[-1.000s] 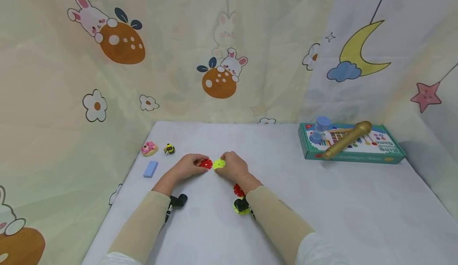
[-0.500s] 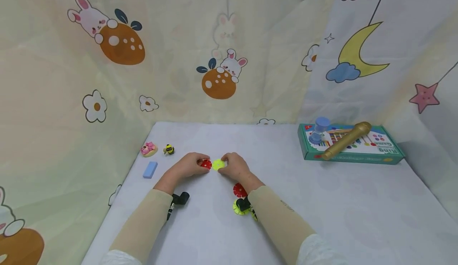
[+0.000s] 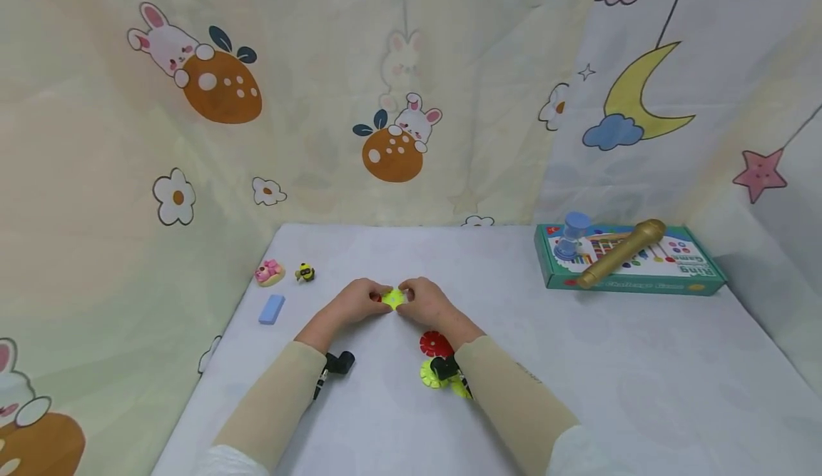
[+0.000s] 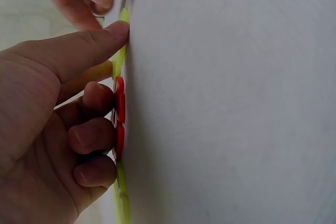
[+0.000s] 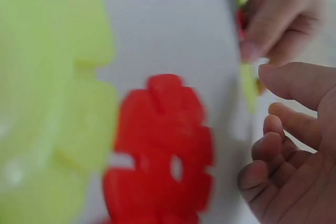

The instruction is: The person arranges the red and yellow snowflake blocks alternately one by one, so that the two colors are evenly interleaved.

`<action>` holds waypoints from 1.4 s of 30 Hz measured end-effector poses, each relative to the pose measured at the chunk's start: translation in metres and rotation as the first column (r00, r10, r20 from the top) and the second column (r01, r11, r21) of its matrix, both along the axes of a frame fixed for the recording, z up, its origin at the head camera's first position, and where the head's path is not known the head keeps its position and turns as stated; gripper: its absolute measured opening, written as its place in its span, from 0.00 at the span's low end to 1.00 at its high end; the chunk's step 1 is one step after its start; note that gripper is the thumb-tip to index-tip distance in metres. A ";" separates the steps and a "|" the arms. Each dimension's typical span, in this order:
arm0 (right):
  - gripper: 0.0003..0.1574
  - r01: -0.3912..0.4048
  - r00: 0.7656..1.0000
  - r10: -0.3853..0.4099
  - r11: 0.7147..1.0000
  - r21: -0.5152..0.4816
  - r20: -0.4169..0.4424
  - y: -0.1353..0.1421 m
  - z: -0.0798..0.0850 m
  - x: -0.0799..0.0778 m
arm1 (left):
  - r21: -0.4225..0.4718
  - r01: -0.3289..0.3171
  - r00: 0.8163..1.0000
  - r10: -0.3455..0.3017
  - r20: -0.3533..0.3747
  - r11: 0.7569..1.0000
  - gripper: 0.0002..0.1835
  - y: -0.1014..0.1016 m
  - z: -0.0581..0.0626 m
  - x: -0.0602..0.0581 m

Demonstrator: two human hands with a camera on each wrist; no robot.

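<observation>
My left hand (image 3: 354, 300) pinches a yellow-green notched snowflake disc (image 3: 394, 298) between thumb and index finger. In the left wrist view, a red notched disc (image 4: 120, 106) joins it in a row, with another yellow-green disc (image 4: 123, 192) at the row's lower end. The other left fingers curl against the red disc. My right hand (image 3: 429, 303) is beside the row's right end. Its thumb and loosely bent fingers stand slightly apart from the held disc in the right wrist view, with nothing gripped.
Near my right forearm lie a loose red disc (image 3: 434, 343) and yellow-green discs (image 3: 432, 374). A blue block (image 3: 272, 310), a pink figure (image 3: 269, 272) and a bee toy (image 3: 305, 272) are at left. A green box (image 3: 668, 285) bears an hourglass (image 3: 572, 235) and a gold microphone (image 3: 623, 253).
The red and yellow-green discs, apart a second ago, are now together. My left hand has moved right onto the yellow-green disc, and my right fingers have come off it.
</observation>
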State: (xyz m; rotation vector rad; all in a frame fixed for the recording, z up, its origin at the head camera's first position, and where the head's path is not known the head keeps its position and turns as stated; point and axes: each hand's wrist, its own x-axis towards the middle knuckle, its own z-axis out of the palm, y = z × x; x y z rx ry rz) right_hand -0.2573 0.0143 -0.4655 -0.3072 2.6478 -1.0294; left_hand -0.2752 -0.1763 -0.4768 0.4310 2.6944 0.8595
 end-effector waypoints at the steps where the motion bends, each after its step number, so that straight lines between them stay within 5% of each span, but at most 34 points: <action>1: 0.28 -0.008 1.000 0.008 1.000 -0.013 0.012 0.004 0.003 0.003 | 0.003 0.004 1.000 -0.004 -0.002 1.000 0.27 0.001 -0.001 0.000; 11: 0.22 -0.093 0.996 0.093 0.991 -0.097 -0.001 0.052 0.017 0.040 | -0.019 -0.026 0.999 0.027 0.028 0.999 0.28 0.000 -0.003 -0.003; 18: 0.25 -0.135 0.990 0.135 0.991 0.005 -0.050 0.077 0.009 0.062 | -0.011 -0.046 0.998 0.046 0.039 0.999 0.27 0.000 -0.002 0.000; 26: 0.25 -0.142 0.986 0.150 0.985 0.098 -0.076 0.069 -0.004 0.067 | 0.012 -0.046 0.998 0.046 0.034 0.999 0.26 -0.002 -0.004 -0.001; 31: 0.25 -0.124 0.992 0.128 0.982 0.146 -0.020 0.063 0.001 0.067 | 0.031 -0.039 0.999 0.038 0.038 0.999 0.26 -0.003 -0.006 -0.001; 39: 0.27 -0.184 0.977 0.208 0.924 0.334 -0.037 0.054 0.013 0.064 | 0.036 -0.053 0.998 0.052 0.024 0.998 0.25 -0.003 -0.007 0.000; 42: 0.28 -0.174 0.982 0.189 0.939 0.296 -0.023 0.051 0.013 0.064 | 0.036 -0.044 0.999 0.043 0.018 0.998 0.25 -0.004 -0.006 0.001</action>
